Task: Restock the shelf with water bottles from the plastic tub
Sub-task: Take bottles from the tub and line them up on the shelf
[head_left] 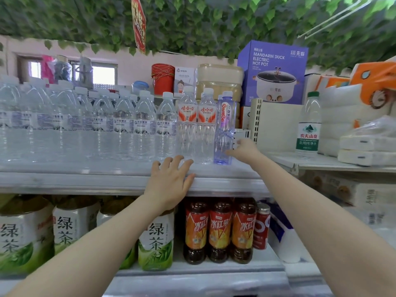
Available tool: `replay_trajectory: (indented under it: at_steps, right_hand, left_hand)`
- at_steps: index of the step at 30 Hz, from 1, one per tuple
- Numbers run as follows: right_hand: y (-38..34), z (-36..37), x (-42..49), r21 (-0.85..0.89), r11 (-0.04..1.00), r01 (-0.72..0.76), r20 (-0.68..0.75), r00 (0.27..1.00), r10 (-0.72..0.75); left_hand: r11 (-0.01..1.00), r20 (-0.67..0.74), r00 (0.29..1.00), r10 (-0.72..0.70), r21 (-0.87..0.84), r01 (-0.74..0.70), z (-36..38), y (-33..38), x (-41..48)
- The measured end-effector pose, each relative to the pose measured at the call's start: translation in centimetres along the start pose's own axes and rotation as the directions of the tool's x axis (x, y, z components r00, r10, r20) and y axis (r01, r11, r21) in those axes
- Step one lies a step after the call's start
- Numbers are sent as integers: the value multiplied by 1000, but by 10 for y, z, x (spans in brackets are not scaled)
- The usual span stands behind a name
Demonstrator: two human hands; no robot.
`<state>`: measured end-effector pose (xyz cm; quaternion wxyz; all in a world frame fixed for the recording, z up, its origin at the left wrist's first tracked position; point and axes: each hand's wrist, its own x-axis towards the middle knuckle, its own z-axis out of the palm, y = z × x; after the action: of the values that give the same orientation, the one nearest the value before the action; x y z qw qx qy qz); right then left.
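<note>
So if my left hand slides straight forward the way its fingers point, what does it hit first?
Probably the left red-labelled water bottle, directly ahead of your left hand, which lies flat on the shelf at its front edge. Depth is unclear, but nothing shows between them.

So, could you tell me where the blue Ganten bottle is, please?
The Ganten bottle stands near the right end of the upper shelf in the head view, just right of an orange-labelled bottle, with the right hand touching its lower side.
</note>
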<state>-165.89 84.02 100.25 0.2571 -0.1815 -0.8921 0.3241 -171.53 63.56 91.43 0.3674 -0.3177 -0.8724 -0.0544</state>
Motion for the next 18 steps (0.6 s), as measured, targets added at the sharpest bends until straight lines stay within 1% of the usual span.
replay_trajectory:
  at_steps: [3,5,9,12,16,18]
  right_hand:
    - [0,-3,-29,-42,999,29,-27,999,-30]
    - [3,-4,-53,-134,988,72,-11,997,-75]
    - [13,2,-95,-336,924,183,5,981,-193]
    - [19,10,-123,-455,855,250,14,962,-274]
    - [18,25,-161,-480,832,278,40,954,-296]
    - [15,35,-181,-483,827,287,64,954,-294]
  left_hand:
    - [1000,98,995,-4,7,3,-6,0,1]
    - [999,145,989,2,49,-10,-14,3,-2]
    - [997,112,994,-20,75,11,-27,6,-26]
    - [995,110,994,18,100,-30,-31,2,-56]
    - [997,94,995,10,74,-17,-40,-13,-97]
    - [998,139,990,-2,70,-8,-47,-18,-120]
